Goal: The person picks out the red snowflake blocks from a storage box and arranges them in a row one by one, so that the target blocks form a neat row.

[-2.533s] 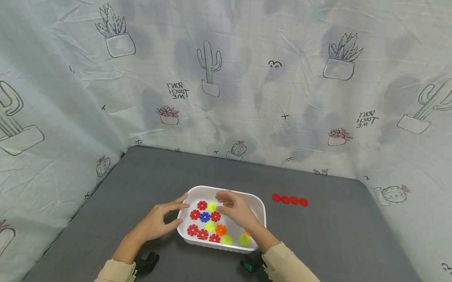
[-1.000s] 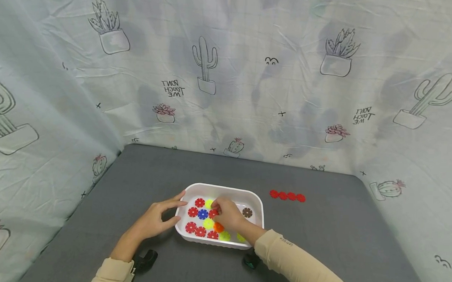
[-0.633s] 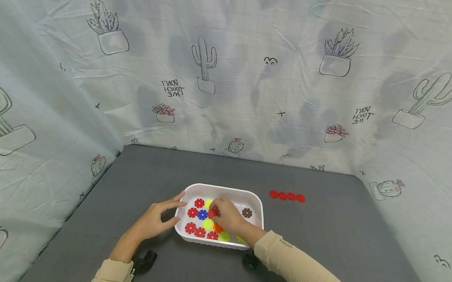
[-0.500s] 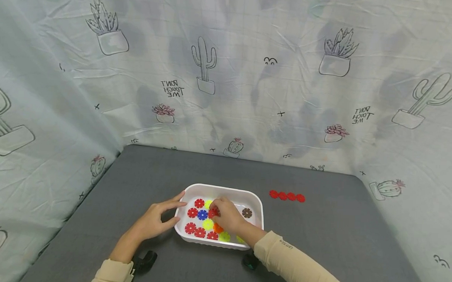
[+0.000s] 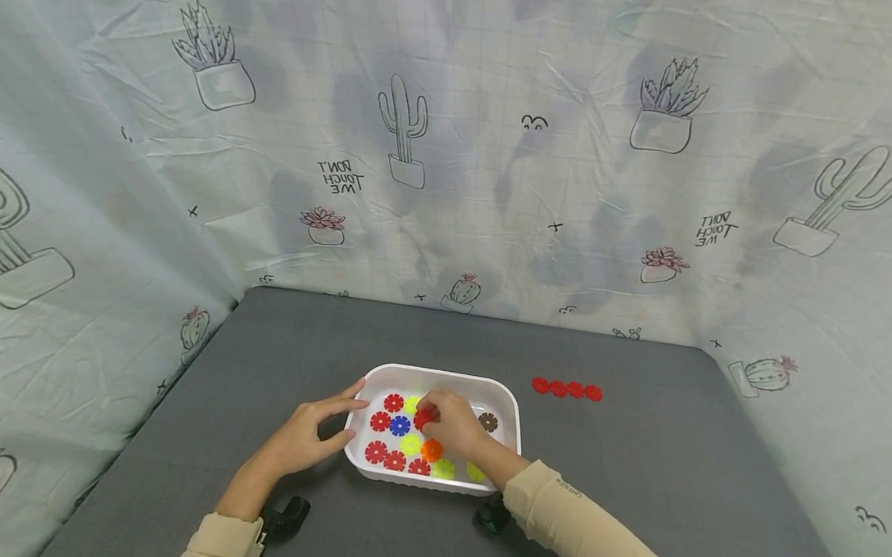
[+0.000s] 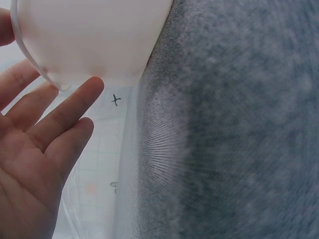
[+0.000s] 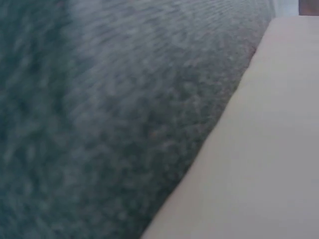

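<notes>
A white plastic tray (image 5: 479, 384) sits on the grey table, holding notched snowflake discs in several colours. My right hand (image 5: 456, 422) reaches into it, and its thumb and forefinger pinch a red snowflake disc (image 5: 422, 419). Around that hand lie a blue disc (image 5: 400, 426), an orange disc (image 5: 432, 450) and a brown disc (image 5: 488, 422). My left hand (image 5: 309, 433) rests with spread fingers on the tray's left rim. In the left wrist view, the extended fingers (image 6: 70, 109) touch the tray wall; in the right wrist view, the tray's side hides the right hand's fingertips.
Right of the tray, several red discs (image 5: 567, 388) lie joined in a row on the grey table (image 5: 646, 466). A pale curtain (image 5: 480, 148) printed with cacti closes off the back and sides.
My right hand has come down from over the tray with loose fingers and taken hold of a red disc, just now lifting slightly. The left hand stays at the rim.
</notes>
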Demonstrator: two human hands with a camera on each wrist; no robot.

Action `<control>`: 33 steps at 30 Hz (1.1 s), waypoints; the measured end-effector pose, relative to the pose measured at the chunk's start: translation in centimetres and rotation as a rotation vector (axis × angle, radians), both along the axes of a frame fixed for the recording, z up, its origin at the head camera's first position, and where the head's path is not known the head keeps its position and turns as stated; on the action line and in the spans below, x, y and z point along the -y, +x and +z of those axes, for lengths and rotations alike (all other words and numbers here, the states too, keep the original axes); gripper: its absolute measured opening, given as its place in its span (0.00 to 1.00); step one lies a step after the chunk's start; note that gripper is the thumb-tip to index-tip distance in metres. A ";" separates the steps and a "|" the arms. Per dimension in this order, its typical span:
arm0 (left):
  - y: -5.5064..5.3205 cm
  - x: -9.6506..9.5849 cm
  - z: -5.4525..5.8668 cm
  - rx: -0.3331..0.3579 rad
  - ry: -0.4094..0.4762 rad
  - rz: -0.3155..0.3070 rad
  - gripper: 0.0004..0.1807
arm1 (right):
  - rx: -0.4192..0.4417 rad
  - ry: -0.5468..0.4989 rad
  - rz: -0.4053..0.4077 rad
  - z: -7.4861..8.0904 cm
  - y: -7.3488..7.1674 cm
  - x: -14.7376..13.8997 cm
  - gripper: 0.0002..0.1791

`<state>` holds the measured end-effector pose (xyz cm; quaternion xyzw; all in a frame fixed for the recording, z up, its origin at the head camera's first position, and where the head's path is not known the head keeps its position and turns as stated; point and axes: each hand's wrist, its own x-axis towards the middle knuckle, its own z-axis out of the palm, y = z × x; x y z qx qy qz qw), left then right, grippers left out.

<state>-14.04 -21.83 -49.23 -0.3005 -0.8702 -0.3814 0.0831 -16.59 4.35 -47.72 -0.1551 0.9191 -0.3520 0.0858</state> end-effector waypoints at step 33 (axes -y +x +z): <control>0.3 0.0 -0.4 -0.005 -0.003 0.003 0.24 | 0.046 -0.512 -0.249 4.6 1.0 -6.4 0.16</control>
